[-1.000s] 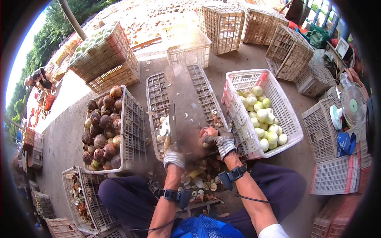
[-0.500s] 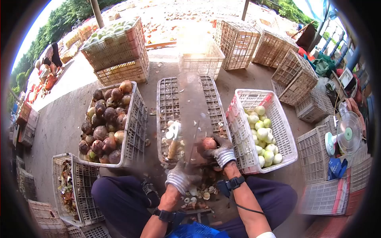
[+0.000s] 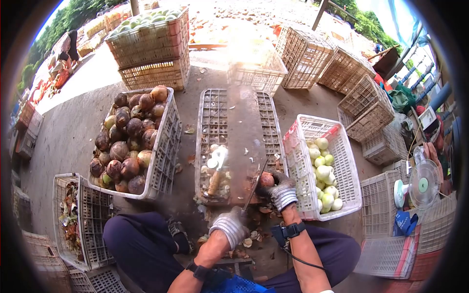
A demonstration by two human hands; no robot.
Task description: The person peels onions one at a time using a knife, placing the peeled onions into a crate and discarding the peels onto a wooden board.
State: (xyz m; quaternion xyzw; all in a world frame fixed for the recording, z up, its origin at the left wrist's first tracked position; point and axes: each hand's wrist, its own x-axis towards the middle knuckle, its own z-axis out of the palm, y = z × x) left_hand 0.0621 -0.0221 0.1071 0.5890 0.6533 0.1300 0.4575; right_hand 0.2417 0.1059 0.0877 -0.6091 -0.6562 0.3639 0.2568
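Note:
My left hand (image 3: 229, 225), in a grey striped glove, grips the handle of a long knife (image 3: 254, 189) whose blade reaches up to the fruit. My right hand (image 3: 279, 189), gloved too, holds a round brown fruit (image 3: 266, 179) on the wooden cutting board (image 3: 242, 136). That board lies across an upturned white crate (image 3: 211, 122). Cut scraps and white slices lie below the board near my knees. A second knife with a wooden handle (image 3: 215, 176) rests in the crate to the left of the board.
A crate of brown unpeeled fruit (image 3: 128, 139) stands at left, a crate of peeled pale fruit (image 3: 325, 171) at right. A crate of peelings (image 3: 73, 219) is at lower left. Stacked empty crates (image 3: 342, 68) and a small fan (image 3: 420, 185) stand right; a person (image 3: 66, 49) works far left.
My left hand let the wooden-handled knife lie in the crate and now holds a long knife against the fruit. The right hand with the fruit stayed at the board's near end.

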